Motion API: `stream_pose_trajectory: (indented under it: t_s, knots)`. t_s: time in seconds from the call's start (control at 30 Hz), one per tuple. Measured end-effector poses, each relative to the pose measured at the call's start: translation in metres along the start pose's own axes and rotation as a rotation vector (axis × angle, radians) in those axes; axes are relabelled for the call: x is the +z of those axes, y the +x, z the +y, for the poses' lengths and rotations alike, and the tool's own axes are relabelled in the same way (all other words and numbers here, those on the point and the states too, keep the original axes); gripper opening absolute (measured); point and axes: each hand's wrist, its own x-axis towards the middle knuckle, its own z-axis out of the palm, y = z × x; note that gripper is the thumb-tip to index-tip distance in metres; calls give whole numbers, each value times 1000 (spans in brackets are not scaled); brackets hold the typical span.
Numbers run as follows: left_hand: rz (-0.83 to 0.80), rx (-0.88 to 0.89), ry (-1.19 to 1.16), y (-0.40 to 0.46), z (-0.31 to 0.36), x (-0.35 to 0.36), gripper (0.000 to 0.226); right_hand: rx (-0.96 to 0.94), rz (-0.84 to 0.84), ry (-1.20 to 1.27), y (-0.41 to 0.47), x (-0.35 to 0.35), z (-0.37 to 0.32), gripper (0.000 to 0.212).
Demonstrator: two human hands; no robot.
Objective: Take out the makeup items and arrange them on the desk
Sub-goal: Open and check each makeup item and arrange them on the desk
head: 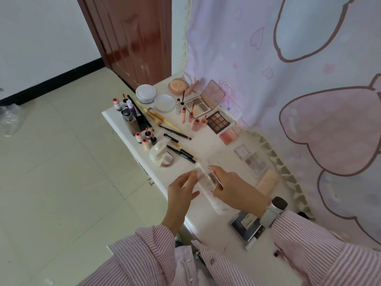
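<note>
Striped sleeves (156,250) lead to both hands, fingers clamped on a clear palette (208,186); brushes (156,116) and compacts (218,120) crowd the desk (206,145) beyond.

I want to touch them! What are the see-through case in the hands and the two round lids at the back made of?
The case looks like clear hard plastic: the desk shows through it and its edges catch light. The round lids seem frosted plastic, pale and cloudy, though they could be glass.
</note>
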Motion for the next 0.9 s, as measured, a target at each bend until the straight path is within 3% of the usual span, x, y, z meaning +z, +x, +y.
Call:
stream_pose_trajectory:
  t_s: [0.17, 0.37, 0.57, 0.73, 0.9]
  knots:
    - [-73, 63, -79, -4, 19, 15, 58, -59, 54, 123, -5, -10, -19, 58]
    - [-118, 106, 61, 2, 46, 12, 74, -105, 206, 222, -13, -27, -32, 62]
    - [-81, 289, 93, 6, 90, 11, 72, -223, 269, 296, -12, -51, -51, 58]
    - [-60, 450, 76, 5, 122, 18, 62, -291, 257, 89, -14, -86, -69, 40]
    - [-83, 455, 18, 4, 128, 20, 69, -323, 326, -99, -18, -93, -78, 46]
